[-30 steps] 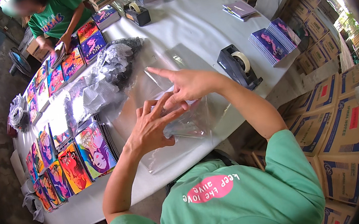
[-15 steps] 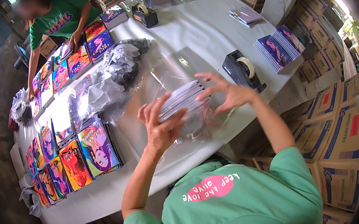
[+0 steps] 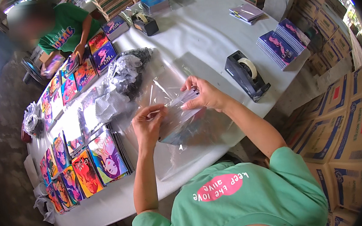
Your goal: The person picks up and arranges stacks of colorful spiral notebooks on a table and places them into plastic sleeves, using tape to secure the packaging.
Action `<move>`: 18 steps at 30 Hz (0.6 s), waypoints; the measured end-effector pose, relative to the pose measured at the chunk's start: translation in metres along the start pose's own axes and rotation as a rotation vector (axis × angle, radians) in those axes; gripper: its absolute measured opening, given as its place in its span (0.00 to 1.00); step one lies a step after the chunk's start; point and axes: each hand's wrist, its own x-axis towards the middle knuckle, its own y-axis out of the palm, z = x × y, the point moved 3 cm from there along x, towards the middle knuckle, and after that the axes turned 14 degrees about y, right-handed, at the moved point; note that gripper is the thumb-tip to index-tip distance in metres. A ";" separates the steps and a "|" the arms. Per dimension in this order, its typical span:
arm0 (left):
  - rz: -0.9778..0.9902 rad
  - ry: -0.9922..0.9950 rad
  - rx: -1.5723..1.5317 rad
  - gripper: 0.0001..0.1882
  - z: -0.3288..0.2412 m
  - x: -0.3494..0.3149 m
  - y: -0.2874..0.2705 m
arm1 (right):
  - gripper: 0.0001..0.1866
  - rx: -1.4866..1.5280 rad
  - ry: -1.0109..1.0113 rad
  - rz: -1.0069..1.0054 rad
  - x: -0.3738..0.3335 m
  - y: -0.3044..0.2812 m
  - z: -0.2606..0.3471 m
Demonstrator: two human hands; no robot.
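Note:
A stack of notebooks [image 3: 179, 133] lies before me on the table, wrapped in a clear plastic bag [image 3: 173, 159] whose loose film spreads around it. At the stack's left side, my left hand [image 3: 148, 122] is closed in a pinch on the film. My right hand [image 3: 206, 96] is closed too, thumb and fingers gripping film at the stack's far right edge. The notebooks' covers are mostly hidden under shiny plastic.
Colourful spiral notebooks [image 3: 88, 170] stand in rows at left, beside crumpled plastic [image 3: 119, 82]. A black tape dispenser [image 3: 241, 77] is right of my hands, with notebook stacks [image 3: 278, 48] beyond. Across the table, a co-worker [image 3: 69, 29] handles notebooks. Cardboard boxes [image 3: 349, 138] stand at right.
My hands were raised with fingers spread over the stack; both have closed on the plastic film. The co-worker has lifted a notebook from the left rows.

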 end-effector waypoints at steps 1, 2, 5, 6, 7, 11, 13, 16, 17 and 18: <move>0.016 0.127 -0.028 0.12 0.000 0.008 -0.002 | 0.21 0.054 0.032 0.002 0.006 -0.001 0.000; 0.036 0.078 -0.149 0.12 0.003 0.016 -0.002 | 0.23 0.080 0.125 0.019 0.010 -0.002 0.000; 0.190 -0.066 -0.465 0.12 0.011 0.042 -0.006 | 0.27 0.108 0.347 0.138 0.018 0.002 0.004; 0.226 -0.034 -0.463 0.11 0.011 0.052 -0.008 | 0.26 0.086 0.380 0.217 0.021 0.003 0.009; 0.263 -0.007 -0.466 0.10 0.009 0.063 -0.007 | 0.25 0.063 0.419 0.294 0.023 0.005 0.011; 0.095 0.290 -0.597 0.08 -0.024 0.090 -0.030 | 0.19 -0.027 0.419 0.308 0.025 0.002 0.012; -0.037 0.296 -0.640 0.12 -0.033 0.083 -0.037 | 0.18 -0.078 0.390 0.274 0.026 -0.004 0.009; 0.189 0.331 -0.077 0.20 -0.014 0.042 -0.030 | 0.16 -0.234 0.276 0.208 0.025 -0.005 0.018; 0.350 0.368 0.203 0.23 -0.009 0.028 -0.013 | 0.15 -0.291 0.230 0.172 0.022 -0.004 0.022; 0.378 -0.051 0.047 0.21 -0.001 0.019 -0.008 | 0.15 -0.368 0.238 0.129 0.021 -0.005 0.025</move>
